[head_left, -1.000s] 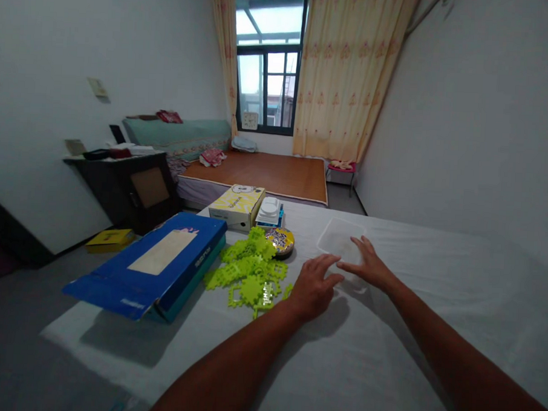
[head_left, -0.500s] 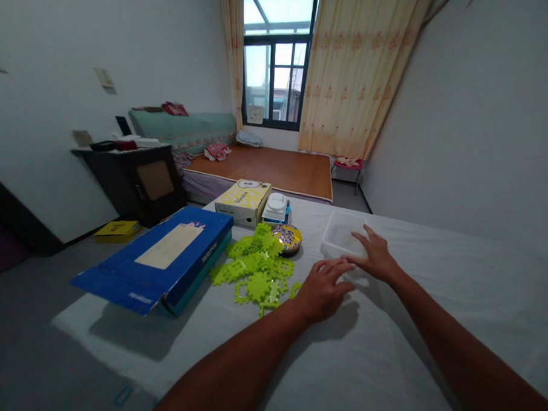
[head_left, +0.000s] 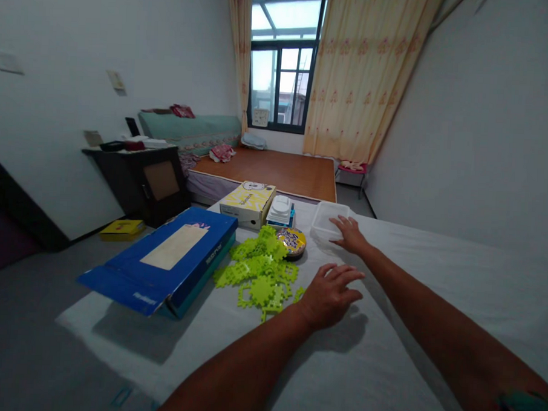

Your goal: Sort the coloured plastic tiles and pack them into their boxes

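My right hand (head_left: 351, 234) reaches to a clear plastic container (head_left: 323, 218) on the far side of the table. Its fingers are spread over the container's right side and appear to touch it; the exact contact is hard to see. My left hand (head_left: 330, 296) is held above the white tablecloth, fingers apart and curved, with nothing in it. Just left of it lies a loose pile of bright green gear-edged plastic pieces (head_left: 262, 290). A round yellow-topped tin (head_left: 292, 241) sits between the pile and the container.
A large blue box (head_left: 181, 250) with a raised flap lies on the table's left, by the edge. Behind the pile stand a yellow-and-white box (head_left: 247, 204) and a stack of white items (head_left: 280, 209). Beyond the table is a bed (head_left: 275, 169); a dark cabinet (head_left: 143, 181) stands left.
The clear container has slid away and to the left, with my right hand moving along with it. My hands are now farther apart; my left hand stays near the green pieces.
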Motion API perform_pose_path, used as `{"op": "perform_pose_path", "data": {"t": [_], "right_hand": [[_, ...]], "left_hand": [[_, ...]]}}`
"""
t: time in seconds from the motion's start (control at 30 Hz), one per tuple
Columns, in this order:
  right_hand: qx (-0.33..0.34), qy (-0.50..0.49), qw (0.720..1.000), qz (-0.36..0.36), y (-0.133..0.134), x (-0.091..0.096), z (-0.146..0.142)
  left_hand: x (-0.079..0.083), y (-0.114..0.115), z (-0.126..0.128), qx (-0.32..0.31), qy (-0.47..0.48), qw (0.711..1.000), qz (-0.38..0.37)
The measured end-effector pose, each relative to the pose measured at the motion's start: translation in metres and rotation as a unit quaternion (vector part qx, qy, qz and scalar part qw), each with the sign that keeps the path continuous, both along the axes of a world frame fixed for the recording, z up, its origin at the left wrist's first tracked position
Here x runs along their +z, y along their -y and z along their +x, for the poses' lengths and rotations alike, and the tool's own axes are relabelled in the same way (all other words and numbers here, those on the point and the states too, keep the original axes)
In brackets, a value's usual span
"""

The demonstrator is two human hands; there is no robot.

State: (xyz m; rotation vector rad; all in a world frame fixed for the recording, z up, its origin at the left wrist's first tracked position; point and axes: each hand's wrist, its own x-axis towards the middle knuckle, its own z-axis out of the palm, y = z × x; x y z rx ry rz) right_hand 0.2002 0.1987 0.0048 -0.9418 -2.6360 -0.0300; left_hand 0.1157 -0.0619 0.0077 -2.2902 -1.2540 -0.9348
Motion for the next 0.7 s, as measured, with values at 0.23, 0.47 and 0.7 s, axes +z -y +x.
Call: {"op": "perform_pose_path", "data": {"t": [0.23,0.47,0.7], "right_hand": [[-0.031,0.019,0.998,-0.058,-0.007,0.018,-0.061],[0.227,-0.028,0.965,-0.126,0.051,0.049,-0.075],[0.244,-0.087,0.956,-0.135,0.113,0.007,-0.095]], "left_hand": [[0.003,0.001,0.0,0.0,-0.015,1.0,-0.009],[0.01,0.003,-0.003,0.01,0.003,0.999,0.046],[0.01,0.002,-0.005,-0.002,0.027,0.997,0.071]]}}
